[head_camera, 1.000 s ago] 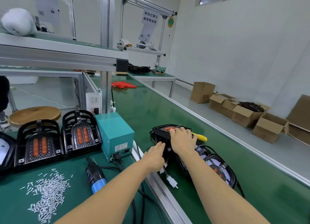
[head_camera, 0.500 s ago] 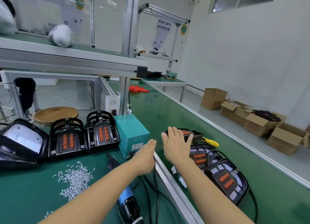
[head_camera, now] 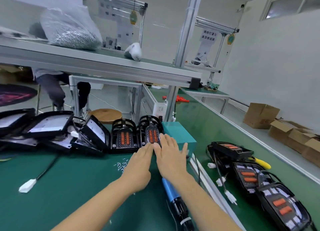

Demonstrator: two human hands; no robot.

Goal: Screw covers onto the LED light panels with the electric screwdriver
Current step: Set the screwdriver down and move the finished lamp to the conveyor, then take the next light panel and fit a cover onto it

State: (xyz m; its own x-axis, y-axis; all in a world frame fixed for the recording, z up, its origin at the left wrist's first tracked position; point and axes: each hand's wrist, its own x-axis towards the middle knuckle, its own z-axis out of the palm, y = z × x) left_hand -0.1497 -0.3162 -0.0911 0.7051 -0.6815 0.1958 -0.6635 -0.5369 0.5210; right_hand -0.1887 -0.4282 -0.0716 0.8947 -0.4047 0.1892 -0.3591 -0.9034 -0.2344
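on the far left of the green bench (head_camera: 72, 182), a white connector (head_camera: 27, 185) on a black cable lies loose, and behind it a heap of black light housings (head_camera: 50, 128) leans together with pale backs showing. next right, two led light panels stand side by side against the back edge, the left panel (head_camera: 123, 137) and the right panel (head_camera: 152, 132), each with two orange strips under a black ribbed cover. a scatter of small silver screws (head_camera: 121, 165) lies on the mat in front of them. the left hand (head_camera: 140, 163) reaches forward with fingers straight and together, holding nothing, its tips at the base of the right panel; whether they touch it cannot be told. the right hand (head_camera: 170, 154) is just beside it, fingers spread flat and empty, over the panel's lower right corner and the teal power box (head_camera: 180, 133). the electric screwdriver (head_camera: 174, 199), blue and black, lies on the bench under the right forearm, gripped by neither hand. across the aluminium rail, on the green conveyor (head_camera: 204, 120), three finished panels (head_camera: 251, 177) sit in a row with white plugs trailing, a yellow-handled tool (head_camera: 262, 163) beside them. cardboard boxes (head_camera: 261, 115) stand on the floor at far right.
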